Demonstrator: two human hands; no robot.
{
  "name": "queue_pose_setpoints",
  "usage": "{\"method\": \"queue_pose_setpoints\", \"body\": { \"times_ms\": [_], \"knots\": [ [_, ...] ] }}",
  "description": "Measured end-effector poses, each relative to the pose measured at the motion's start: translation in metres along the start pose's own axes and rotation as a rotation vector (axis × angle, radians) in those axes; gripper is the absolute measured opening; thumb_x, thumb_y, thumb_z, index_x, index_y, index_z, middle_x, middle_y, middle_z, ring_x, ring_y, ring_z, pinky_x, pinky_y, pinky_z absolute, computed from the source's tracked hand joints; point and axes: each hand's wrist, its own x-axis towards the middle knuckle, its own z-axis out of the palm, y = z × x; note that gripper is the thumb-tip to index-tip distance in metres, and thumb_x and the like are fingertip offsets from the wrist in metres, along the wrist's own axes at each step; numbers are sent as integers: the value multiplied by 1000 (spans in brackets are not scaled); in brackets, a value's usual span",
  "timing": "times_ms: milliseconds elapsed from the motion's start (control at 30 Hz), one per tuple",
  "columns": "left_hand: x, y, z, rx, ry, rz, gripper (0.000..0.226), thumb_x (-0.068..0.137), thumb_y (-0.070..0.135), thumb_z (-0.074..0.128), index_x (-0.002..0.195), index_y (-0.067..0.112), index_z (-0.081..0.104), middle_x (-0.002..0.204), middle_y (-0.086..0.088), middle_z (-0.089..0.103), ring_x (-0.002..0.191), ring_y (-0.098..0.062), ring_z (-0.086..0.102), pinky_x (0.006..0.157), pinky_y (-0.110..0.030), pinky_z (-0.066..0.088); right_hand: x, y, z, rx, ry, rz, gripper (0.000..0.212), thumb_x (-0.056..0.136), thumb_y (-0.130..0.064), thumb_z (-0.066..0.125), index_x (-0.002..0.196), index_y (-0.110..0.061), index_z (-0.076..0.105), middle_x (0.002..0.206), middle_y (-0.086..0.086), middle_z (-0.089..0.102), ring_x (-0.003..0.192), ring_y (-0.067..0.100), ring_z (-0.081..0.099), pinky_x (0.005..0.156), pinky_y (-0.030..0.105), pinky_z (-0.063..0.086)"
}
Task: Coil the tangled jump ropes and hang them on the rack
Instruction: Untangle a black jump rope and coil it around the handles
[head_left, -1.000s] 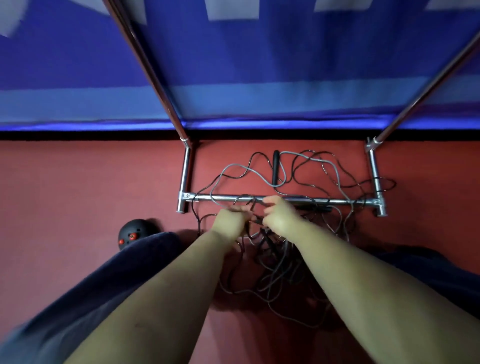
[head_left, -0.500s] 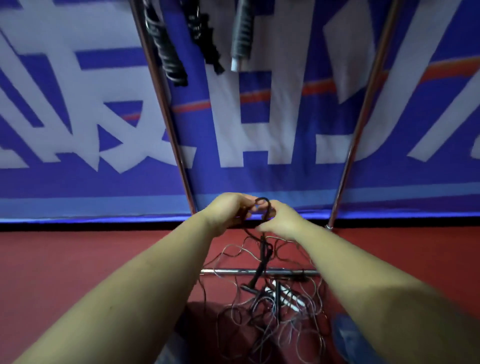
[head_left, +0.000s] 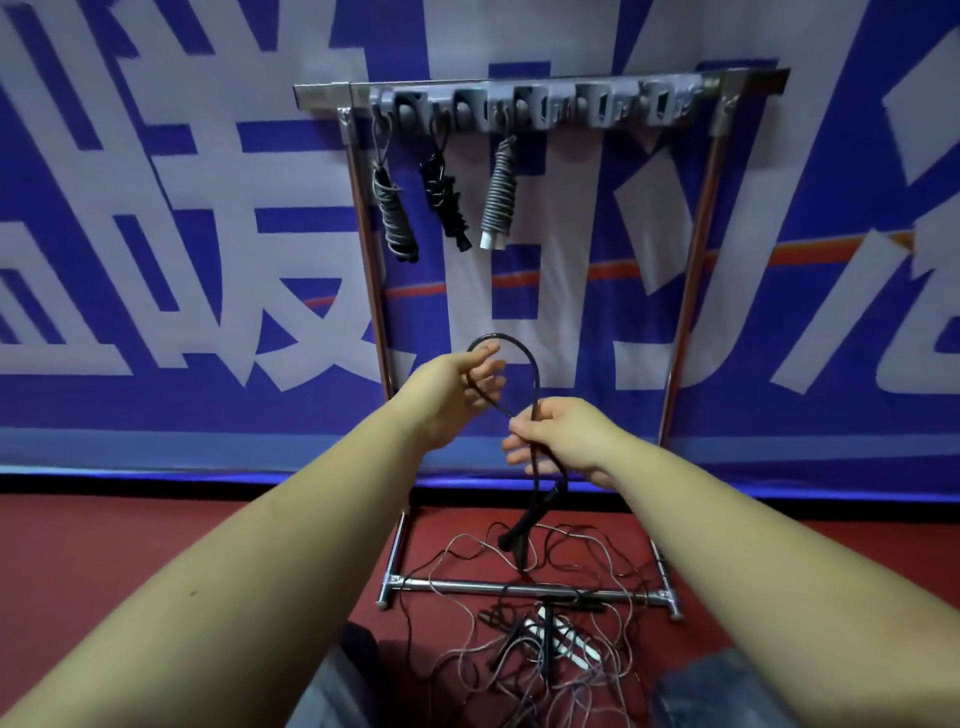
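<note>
Rope (head_left: 524, 358) loops between both hands.

Wall: I see a blue fabric banner (head_left: 156, 156) with large white characters and a thin orange stripe.
Floor: dark red smooth flooring (head_left: 130, 545).
Light: a bright blue glow along the banner's bottom edge.

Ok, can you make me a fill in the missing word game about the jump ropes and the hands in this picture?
1. ____ coiled jump ropes already hang from the grey hook strip of the silver metal rack.
2. The right hand grips a thin ____ rope that loops up to the left hand.
3. The hanging bundle with white handle tips is the one farthest ____.
4. The tangled pile of thin ropes lies on the ____ floor.

Missing words: three; black; right; red
</note>
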Motion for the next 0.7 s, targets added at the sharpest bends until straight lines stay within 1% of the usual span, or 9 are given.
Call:
{"method": "queue_pose_setpoints", "body": {
  "times_ms": [100, 167, 200, 267, 300, 367, 500, 600, 700],
  "knots": [
    [-17, -17, 0, 45, -31, -30, 16, 96, 21, 48, 92, 13, 61, 82, -3, 62, 75, -15, 56, 75, -27, 46, -10, -11, 8, 101, 96, -20, 15, 97, -18, 48, 95, -9, 59, 84, 7, 67, 65, 12, 66, 57, 23, 55],
    [-28, -40, -2, 274, -22, 5, 22, 90, 30, 57, 104, 15, 64, 94, -4, 70, 86, -18, 64, 86, -33, 46, -16, -16, 14, 214, 198, 10, 21, 99, -19, 45, 102, -3, 58, 87, 11, 68, 64, 16, 66, 60, 29, 56],
    [-36, -53, -1, 364, -8, 25, 34, 85, 36, 62, 114, 17, 62, 99, -4, 70, 90, -17, 64, 87, -33, 45, -18, -17, 16, 290, 239, 41, 24, 99, -19, 43, 104, 0, 57, 92, 15, 69, 66, 20, 66, 63, 32, 56],
    [-50, -76, 1, 434, 34, 43, 57, 76, 42, 68, 126, 22, 52, 98, -3, 70, 84, -13, 65, 82, -29, 46, -22, -19, 23, 398, 283, 113, 27, 100, -18, 41, 109, 3, 54, 109, 21, 66, 86, 30, 67, 65, 35, 54],
    [-56, -86, 2, 464, 33, 57, 57, 75, 41, 70, 125, 22, 49, 91, 1, 69, 76, -8, 62, 75, -25, 46, -24, -19, 27, 437, 288, 145, 27, 101, -19, 40, 109, 2, 53, 114, 21, 64, 97, 33, 66, 68, 35, 53],
    [-68, -99, 4, 583, 36, 122, 42, 83, 33, 69, 118, 21, 48, 78, 9, 59, 62, 0, 52, 61, -16, 41, -27, -18, 34, 525, 284, 182, 26, 101, -20, 39, 112, 0, 52, 115, 20, 63, 105, 34, 63, 73, 37, 51],
    [-79, -103, -2, 726, 101, 217, 34, 91, 26, 60, 121, 25, 44, 91, 10, 55, 72, 0, 50, 65, -15, 40, -30, -14, 41, 550, 264, 148, 21, 100, -20, 41, 109, -2, 49, 109, 19, 64, 91, 29, 64, 60, 30, 51],
    [-85, -101, -9, 706, 85, 270, 19, 96, 19, 50, 115, 19, 53, 80, 9, 54, 63, -1, 48, 65, -19, 42, -28, -8, 38, 552, 310, 96, 18, 100, -21, 41, 102, -4, 47, 86, 14, 66, 71, 21, 65, 51, 27, 52],
    [-92, -101, -17, 572, 26, 223, 14, 99, 15, 45, 97, 8, 57, 71, 0, 58, 49, -6, 51, 54, -19, 46, -25, -1, 32, 545, 372, 58, 20, 101, -21, 39, 88, -8, 47, 73, 11, 64, 60, 18, 63, 53, 27, 51]
  ]
}}
